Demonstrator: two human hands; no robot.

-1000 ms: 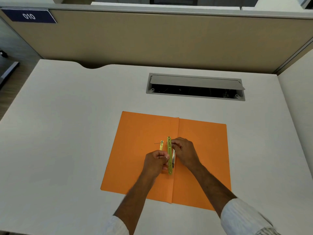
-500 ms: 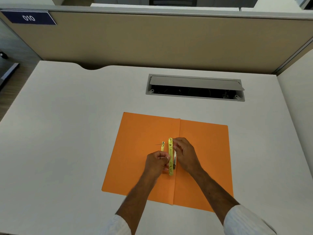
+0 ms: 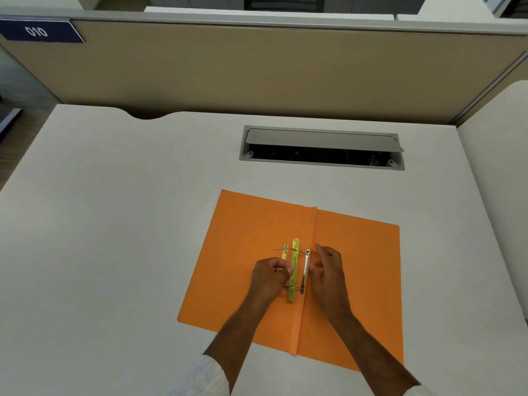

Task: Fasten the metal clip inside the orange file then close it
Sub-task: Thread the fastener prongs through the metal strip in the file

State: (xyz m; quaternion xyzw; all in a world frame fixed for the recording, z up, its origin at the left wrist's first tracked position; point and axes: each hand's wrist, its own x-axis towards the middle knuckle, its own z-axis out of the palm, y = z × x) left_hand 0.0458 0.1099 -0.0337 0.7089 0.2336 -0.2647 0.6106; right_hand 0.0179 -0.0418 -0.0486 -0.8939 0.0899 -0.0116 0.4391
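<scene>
Orange card file [image 3: 251, 244] lies open and flat on the pale surface [image 3: 114, 224], its brass-coloured metal clip bar [image 3: 294, 270] beside the centre fold, with a silvery strip [image 3: 305, 270] just to its right. The left hand [image 3: 270, 277] is curled, pinching at the bar's near half; the right hand [image 3: 328, 274] hovers loosely spread, gripping nothing. Best, I judge, to press the bar flat and fold both prongs down before swinging a cover over. No papers show inside. Behind, a grey cable tray [image 3: 321, 148] gapes, lid tilted up.
</scene>
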